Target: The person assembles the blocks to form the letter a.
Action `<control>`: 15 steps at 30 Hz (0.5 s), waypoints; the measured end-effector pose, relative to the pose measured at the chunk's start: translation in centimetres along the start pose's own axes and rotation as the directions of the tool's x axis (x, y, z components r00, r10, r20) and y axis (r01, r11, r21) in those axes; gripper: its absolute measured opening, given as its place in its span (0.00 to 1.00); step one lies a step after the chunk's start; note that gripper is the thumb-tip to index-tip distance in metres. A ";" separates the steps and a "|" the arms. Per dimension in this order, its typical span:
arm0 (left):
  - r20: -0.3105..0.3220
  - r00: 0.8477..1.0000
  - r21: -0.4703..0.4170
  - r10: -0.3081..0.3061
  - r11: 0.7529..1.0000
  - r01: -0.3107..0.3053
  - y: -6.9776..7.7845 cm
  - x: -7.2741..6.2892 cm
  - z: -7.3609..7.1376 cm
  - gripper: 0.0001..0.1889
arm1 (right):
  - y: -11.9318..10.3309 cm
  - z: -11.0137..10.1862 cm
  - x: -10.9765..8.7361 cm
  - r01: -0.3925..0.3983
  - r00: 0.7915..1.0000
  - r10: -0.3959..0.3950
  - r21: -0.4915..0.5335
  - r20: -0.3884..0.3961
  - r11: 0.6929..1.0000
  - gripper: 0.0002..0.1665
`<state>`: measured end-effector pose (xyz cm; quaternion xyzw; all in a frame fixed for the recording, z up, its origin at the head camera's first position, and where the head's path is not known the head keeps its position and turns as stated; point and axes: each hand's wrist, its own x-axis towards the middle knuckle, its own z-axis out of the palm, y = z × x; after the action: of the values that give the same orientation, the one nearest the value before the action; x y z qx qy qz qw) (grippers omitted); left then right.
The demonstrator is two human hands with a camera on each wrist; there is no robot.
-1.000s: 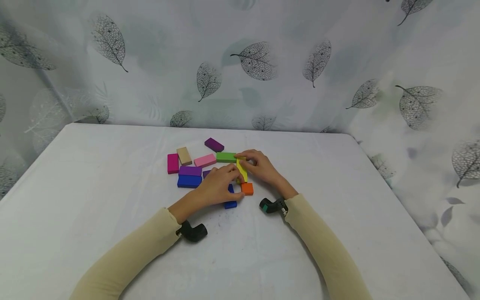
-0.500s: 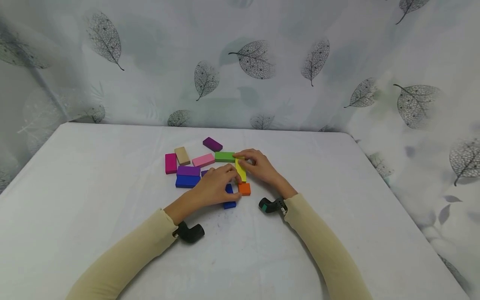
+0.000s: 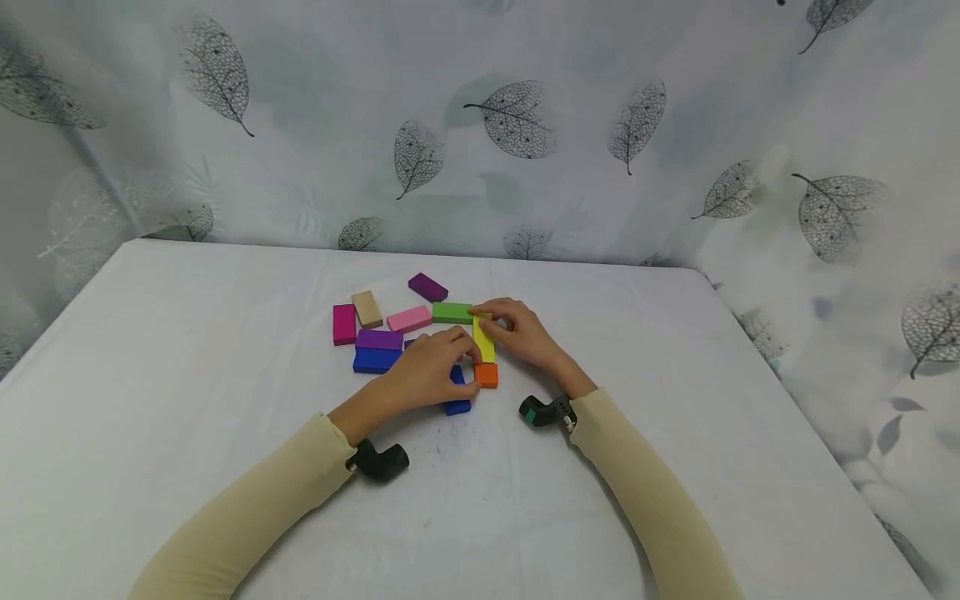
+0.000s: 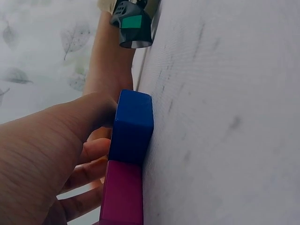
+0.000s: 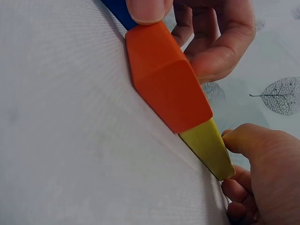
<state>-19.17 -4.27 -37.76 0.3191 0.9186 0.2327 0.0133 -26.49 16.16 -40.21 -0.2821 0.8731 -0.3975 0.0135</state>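
Observation:
My left hand pinches a small orange block, its thumb at the block's left side and its fingertips by the top. The orange block sits against the near end of a yellow block. My right hand holds that yellow block, with thumb and fingers at its sides near the far end, as the right wrist view shows. A green block meets the yellow one's far end. Under my left hand a blue block is partly hidden; in the left wrist view a magenta-looking block adjoins it.
Left of the hands lie a pink block, a tan block, a magenta block, a purple block and another blue block. A dark purple block lies farther back on the white table.
My left hand has drawn the orange block slightly left, so it now lines up with the near end of the yellow block. The right hand has stayed put.

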 end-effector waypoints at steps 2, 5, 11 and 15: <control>0.005 1.000 0.009 -0.003 1.000 0.003 0.0 0.0 0.0 0.18 | 0.0 0.0 0.0 0.005 1.000 -0.006 0.001 0.002 1.000 0.18; 0.010 1.000 0.019 -0.010 1.000 0.010 0.0 0.0 -0.1 0.19 | 0.0 0.0 0.0 0.009 1.000 -0.009 -0.003 0.003 1.000 0.18; 0.017 1.000 0.011 -0.022 1.000 0.021 0.2 0.0 -0.2 0.19 | -0.1 0.0 0.0 0.006 1.000 -0.006 -0.010 0.000 1.000 0.18; 0.022 0.999 0.010 -0.029 1.000 0.029 0.2 0.1 -0.2 0.19 | -0.2 0.0 0.0 0.001 1.000 -0.001 -0.009 -0.001 1.000 0.18</control>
<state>-19.17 -4.18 -37.52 0.3085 0.9240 0.2246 0.0251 -26.37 16.09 -40.05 -0.2825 0.8747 -0.3938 0.0118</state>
